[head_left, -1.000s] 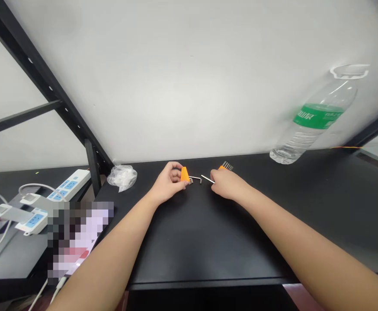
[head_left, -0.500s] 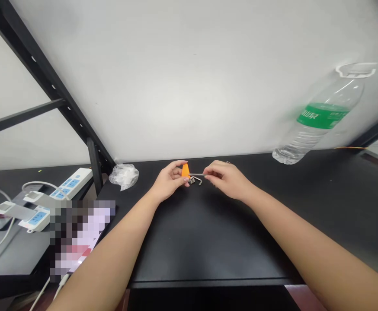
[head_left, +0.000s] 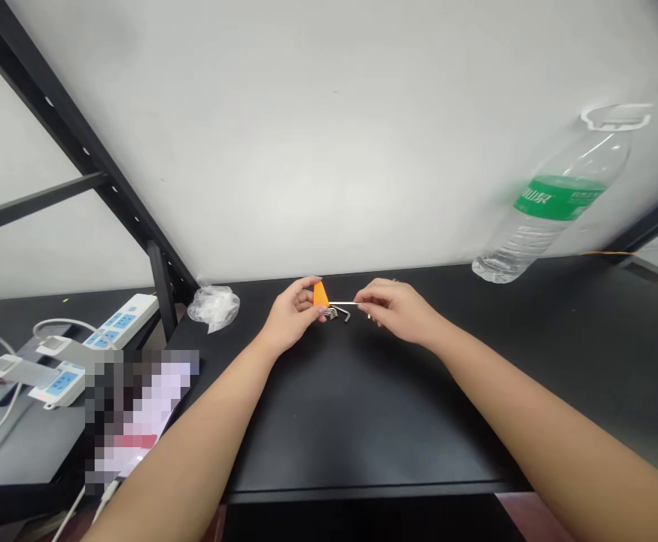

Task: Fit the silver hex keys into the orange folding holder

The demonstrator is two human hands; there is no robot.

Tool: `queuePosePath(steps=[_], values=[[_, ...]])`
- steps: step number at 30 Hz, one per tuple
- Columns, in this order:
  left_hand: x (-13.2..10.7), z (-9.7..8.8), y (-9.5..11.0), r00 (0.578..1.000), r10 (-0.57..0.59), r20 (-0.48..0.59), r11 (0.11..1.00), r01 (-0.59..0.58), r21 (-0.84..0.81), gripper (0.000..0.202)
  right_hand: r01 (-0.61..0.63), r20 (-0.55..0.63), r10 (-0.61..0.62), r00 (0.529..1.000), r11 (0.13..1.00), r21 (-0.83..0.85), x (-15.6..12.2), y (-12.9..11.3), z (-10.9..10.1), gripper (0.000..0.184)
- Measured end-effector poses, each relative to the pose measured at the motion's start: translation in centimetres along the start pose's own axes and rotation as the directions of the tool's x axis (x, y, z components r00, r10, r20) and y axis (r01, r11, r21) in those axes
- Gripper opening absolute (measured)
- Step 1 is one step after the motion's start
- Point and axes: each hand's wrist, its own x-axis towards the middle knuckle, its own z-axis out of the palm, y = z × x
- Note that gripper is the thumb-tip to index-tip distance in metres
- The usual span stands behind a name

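Left fingers (head_left: 305, 284) pinch an orange holder (head_left: 321, 294) – right fingers (head_left: 372, 293) hold a metal rod (head_left: 342, 303) at its edge

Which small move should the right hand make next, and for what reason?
Probably the right hand should push the metal rod gently toward the orange holder: the left hand grips that holder, and the rod's tip appears to meet its edge.

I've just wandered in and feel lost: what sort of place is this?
Probably an indoor desk or workbench area: there's a black tabletop against a pale wall, a white power strip at the left, and a black metal frame.
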Motion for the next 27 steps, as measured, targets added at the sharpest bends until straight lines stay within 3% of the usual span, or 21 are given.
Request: queuePosePath(steps=[5,8,11,14,16,22,27], values=[[-0.4,0.5,-0.1,0.999,0.010,0.046,0.996,-0.014,0.087,0.060,0.011,0.015,-0.012,1.000,0.999,0.044,0.0,0.0,0.5,0.020],[-0.7,1.1,0.1,0.998,0.012,0.066,0.989,-0.021,0.143,0.057,-0.091,0.057,0.081,0.995,0.976,0.196,0.1,-0.6,1.5,0.016],[-1.1,1.7,0.5,0.994,0.031,0.102,0.975,-0.052,0.217,0.054,-0.246,0.173,0.185,0.967,0.850,0.465,0.2,-1.1,2.9,0.016],[-1.2,1.8,0.7,0.992,0.042,0.121,0.946,-0.078,0.313,0.050,-0.330,0.261,0.211,0.942,0.715,0.616,0.2,-1.3,3.7,0.028],[-1.2,1.6,0.6,0.989,0.054,0.141,0.917,-0.104,0.385,0.050,-0.357,0.291,0.214,0.932,0.675,0.645,0.3,-1.1,3.9,0.032],[-1.2,1.0,0.4,0.974,0.082,0.213,0.805,-0.191,0.561,0.058,-0.343,0.289,0.201,0.936,0.705,0.621,0.3,-0.5,4.2,0.027],[-1.4,1.0,0.9,0.973,0.083,0.215,0.752,-0.203,0.628,0.052,-0.358,0.277,0.229,0.933,0.657,0.664,0.5,-0.5,4.8,0.029]])
